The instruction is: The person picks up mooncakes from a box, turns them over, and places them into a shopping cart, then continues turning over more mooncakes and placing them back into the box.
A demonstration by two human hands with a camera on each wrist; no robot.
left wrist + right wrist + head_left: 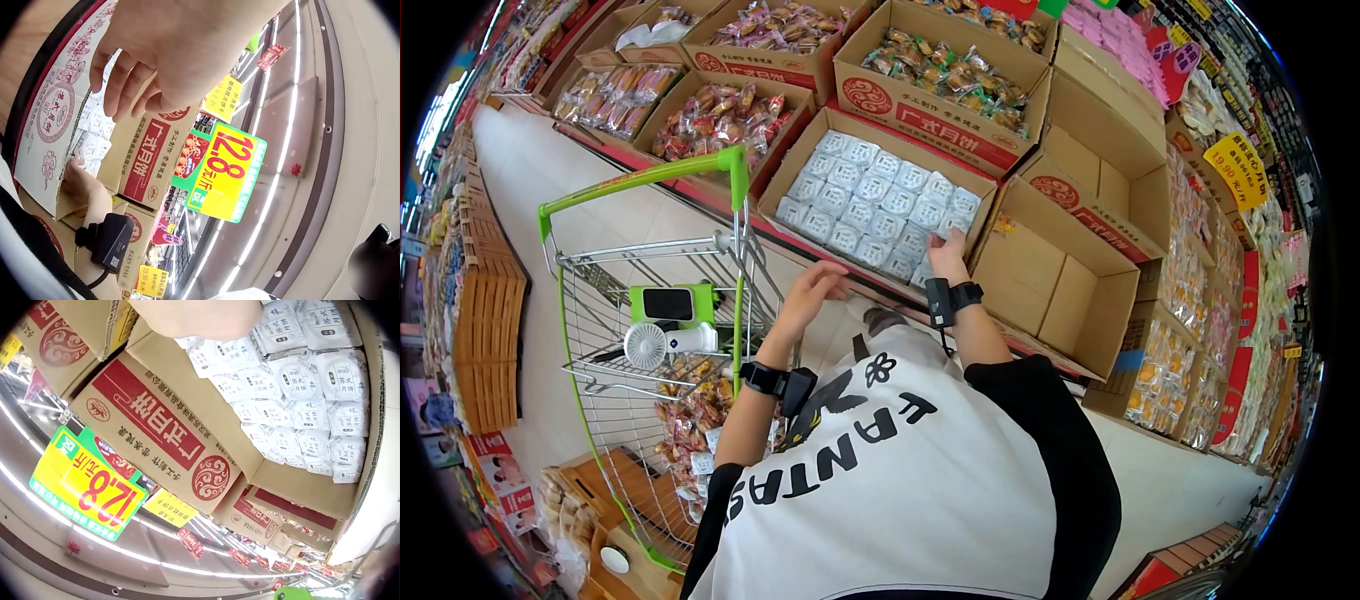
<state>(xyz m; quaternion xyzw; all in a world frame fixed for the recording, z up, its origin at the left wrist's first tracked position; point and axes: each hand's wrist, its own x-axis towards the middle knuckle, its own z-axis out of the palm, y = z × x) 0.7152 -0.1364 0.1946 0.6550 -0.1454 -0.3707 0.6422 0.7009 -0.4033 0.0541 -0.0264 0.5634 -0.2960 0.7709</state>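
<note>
A cardboard box (pixel 788 180) holds rows of white-wrapped mooncakes (pixel 870 188), their blue and black print readable in the right wrist view. My right hand (pixel 946 254) reaches into the right end of this box, its fingertips down at the mooncakes (pixel 312 375); I cannot tell whether they pinch one. In the left wrist view the right hand (pixel 82 184) shows inside the box wall. My left hand (pixel 815 292) hovers in front of the near side of the box, fingers loosely bent and nothing in them. Close up, the left hand (pixel 156 59) spreads its relaxed fingers.
A green-handled shopping cart (pixel 645 180) stands to the left with bagged goods, a phone (pixel 668 303) and a small fan (pixel 645 345). Boxes of wrapped pastries (pixel 945 75) line the back. At the right sits a bare cardboard box (pixel 1040 270). A yellow price sign (pixel 228 169) hangs above.
</note>
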